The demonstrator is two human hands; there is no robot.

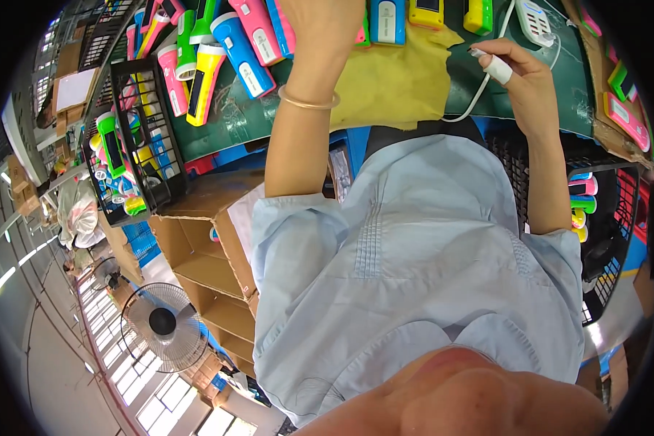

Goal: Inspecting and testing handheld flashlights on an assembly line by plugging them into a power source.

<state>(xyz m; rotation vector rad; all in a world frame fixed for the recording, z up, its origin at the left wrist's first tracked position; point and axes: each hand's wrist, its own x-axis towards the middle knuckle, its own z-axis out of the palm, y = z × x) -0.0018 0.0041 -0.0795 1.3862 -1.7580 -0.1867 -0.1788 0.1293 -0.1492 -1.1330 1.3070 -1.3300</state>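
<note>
My left hand [327, 25] reaches over the far side of the green table, a bangle on its wrist. Its fingers lie beyond the upper edge, so their grip is hidden; flashlights surround it. My right hand [525, 76] is raised over the table's right part, white tape wrapped round its thumb. Thumb and forefinger pinch a small white piece [477, 53], which looks like a cable end. A white cable [479, 89] curves past on its left. Between the hands lies a yellow cloth [385, 83], with a blue-and-white flashlight [387, 22] at its far edge.
Pink, green, yellow and blue flashlights [243, 62] crowd the table's left. A white power strip [535, 23] lies far right, near a cardboard box holding more flashlights [625, 120]. Black baskets [168, 149] flank the table. Lower left are cardboard compartments [203, 254] and a fan [163, 323].
</note>
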